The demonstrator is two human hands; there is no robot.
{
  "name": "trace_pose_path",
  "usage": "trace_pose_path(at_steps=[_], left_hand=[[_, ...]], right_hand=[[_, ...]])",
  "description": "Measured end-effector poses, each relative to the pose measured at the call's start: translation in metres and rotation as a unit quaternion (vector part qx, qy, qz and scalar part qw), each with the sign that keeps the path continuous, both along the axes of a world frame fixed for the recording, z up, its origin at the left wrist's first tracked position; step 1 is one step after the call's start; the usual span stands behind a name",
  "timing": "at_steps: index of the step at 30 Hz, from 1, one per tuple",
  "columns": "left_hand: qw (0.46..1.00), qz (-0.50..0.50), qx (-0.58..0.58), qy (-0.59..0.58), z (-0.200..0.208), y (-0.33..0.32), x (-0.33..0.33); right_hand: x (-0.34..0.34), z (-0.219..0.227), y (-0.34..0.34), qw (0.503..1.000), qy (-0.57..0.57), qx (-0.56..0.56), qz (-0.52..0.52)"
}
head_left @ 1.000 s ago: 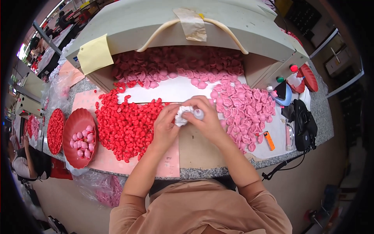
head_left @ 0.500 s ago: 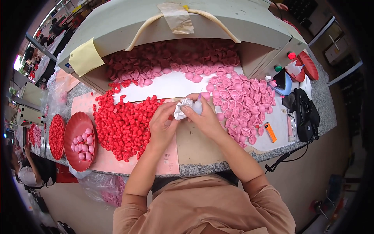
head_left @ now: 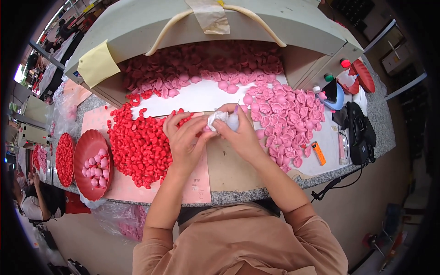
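Head view: single fisheye camera, worn on the head, looking steeply down and forward over the person's chest at the worktable (head_left: 231, 197). Close range; both hands, left hand (head_left: 185, 140) and right hand (head_left: 238, 130), sit at frame centre. Machine hood (head_left: 183, 23) fills the upper frame. Edges bend toward the dark rim; floor shows lower right.

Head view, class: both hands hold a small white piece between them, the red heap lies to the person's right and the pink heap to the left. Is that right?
Not quite: the heaps are swapped. In the head view the red heap lies to the person's left and the pink heap to the right. The rest stands: the left hand and right hand hold a small white piece between them.
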State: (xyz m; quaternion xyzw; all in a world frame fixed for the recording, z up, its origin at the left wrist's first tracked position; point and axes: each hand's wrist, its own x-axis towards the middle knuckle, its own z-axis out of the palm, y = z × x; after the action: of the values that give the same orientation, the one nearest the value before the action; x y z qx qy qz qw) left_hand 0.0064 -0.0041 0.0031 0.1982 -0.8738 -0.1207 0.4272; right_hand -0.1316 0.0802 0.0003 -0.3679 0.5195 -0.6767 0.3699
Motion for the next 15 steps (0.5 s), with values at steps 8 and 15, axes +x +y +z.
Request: trace_pose_path(at_steps=[8,15], left_hand=[[0.62,-0.183,0.705,0.291,-0.021,-0.004,-0.004],[0.485,-0.186,0.79,0.325,-0.022,-0.001,-0.002]], right_hand=[[-0.024,-0.005,0.003,0.997,-0.07,0.034,-0.017],[-0.008,-0.006,0.002,0.999,-0.004,-0.015,-0.049]])
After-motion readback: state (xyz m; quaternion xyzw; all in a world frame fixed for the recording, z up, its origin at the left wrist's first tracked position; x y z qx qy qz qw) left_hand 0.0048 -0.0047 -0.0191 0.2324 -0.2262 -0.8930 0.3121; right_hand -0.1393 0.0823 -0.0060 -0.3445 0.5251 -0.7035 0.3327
